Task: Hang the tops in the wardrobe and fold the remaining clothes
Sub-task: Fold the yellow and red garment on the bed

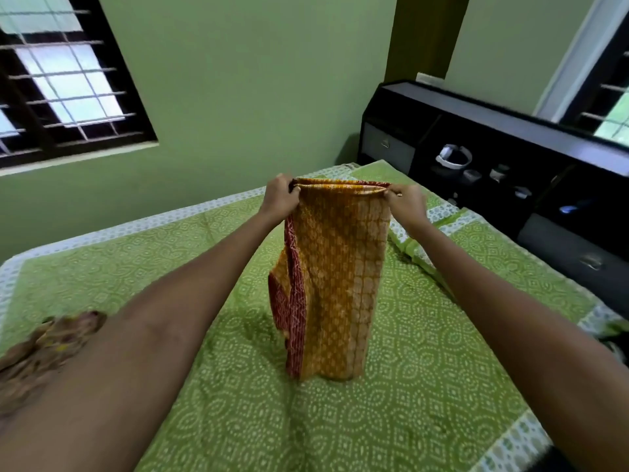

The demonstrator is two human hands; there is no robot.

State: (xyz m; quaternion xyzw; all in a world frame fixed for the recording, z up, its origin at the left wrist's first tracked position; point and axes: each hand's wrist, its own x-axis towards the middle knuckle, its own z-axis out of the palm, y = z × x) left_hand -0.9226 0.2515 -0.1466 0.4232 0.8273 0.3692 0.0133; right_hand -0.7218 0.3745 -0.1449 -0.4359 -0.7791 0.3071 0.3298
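An orange garment with a pale print and dark red trim (335, 284) hangs doubled over above the bed, its lower edge touching the green bedsheet (425, 386). My left hand (280, 197) pinches its top left corner. My right hand (406, 201) pinches the top right corner, so the upper edge is stretched level between them. A brown patterned piece of clothing (41, 349) lies crumpled on the sheet at the left, partly hidden behind my left forearm.
A dark headboard unit (510, 131) with drawers and small items, including a white headset (454, 156), runs along the right. A green pillow (422, 247) lies near it. A barred window (64, 83) is in the green wall at the left.
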